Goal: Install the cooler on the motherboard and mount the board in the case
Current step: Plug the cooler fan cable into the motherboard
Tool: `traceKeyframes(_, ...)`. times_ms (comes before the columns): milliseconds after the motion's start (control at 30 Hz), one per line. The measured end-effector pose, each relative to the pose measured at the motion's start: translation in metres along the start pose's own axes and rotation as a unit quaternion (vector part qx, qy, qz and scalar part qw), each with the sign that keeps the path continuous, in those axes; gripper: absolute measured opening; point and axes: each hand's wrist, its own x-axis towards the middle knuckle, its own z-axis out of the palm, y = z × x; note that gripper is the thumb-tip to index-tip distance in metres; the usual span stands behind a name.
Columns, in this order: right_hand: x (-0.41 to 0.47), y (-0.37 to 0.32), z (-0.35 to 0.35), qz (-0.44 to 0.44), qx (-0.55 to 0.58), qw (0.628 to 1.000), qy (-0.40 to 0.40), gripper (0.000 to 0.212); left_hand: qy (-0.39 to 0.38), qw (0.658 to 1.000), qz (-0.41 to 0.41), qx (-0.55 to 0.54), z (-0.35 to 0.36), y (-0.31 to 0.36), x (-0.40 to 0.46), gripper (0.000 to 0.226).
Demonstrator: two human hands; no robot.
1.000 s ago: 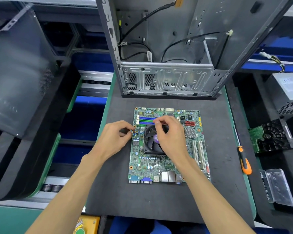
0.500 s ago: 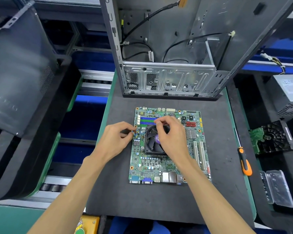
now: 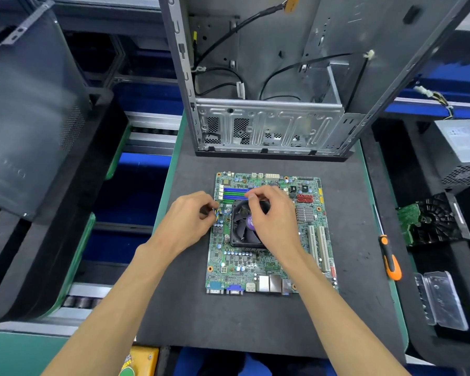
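Note:
A green motherboard (image 3: 244, 267) lies flat on the dark mat in the middle. A black fan cooler (image 3: 243, 229) with a purple hub sits on it. My left hand (image 3: 187, 218) pinches the cooler's thin coloured fan cable (image 3: 217, 213) at the board's left edge. My right hand (image 3: 272, 215) lies over the cooler's upper right part, its fingers curled at the top edge; what they hold is hidden. The open metal case (image 3: 269, 126) stands upright behind the board, loose black cables hanging inside.
An orange-handled screwdriver (image 3: 390, 259) lies on the mat at the right. Farther right are a power supply (image 3: 461, 153), a black part on a green board (image 3: 432, 221) and a clear plastic tray (image 3: 442, 299). A dark side panel (image 3: 30, 109) leans at the left.
Both hands stay at the cooler with only slight finger movement. The view has shifted a little.

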Motion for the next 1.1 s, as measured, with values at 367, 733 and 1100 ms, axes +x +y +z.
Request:
traceKeyframes(367, 0.001, -0.002, 0.000, 0.000, -0.008, 1.000, -0.012, 0.013, -0.017, 0.999, -0.032, 0.003, -0.003, -0.005, 0.005, 0.013)
traceKeyframes(733, 0.001, 0.001, -0.001, 0.004, 0.002, 1.000, -0.012, 0.014, 0.001, 0.990, -0.092, -0.110, 0.000, -0.007, -0.002, 0.022)
traceKeyframes(1100, 0.001, 0.001, -0.001, 0.004, -0.003, 1.000, -0.012, 0.015, 0.074, 0.994, 0.005, -0.080, 0.008, -0.004, -0.016, 0.020)
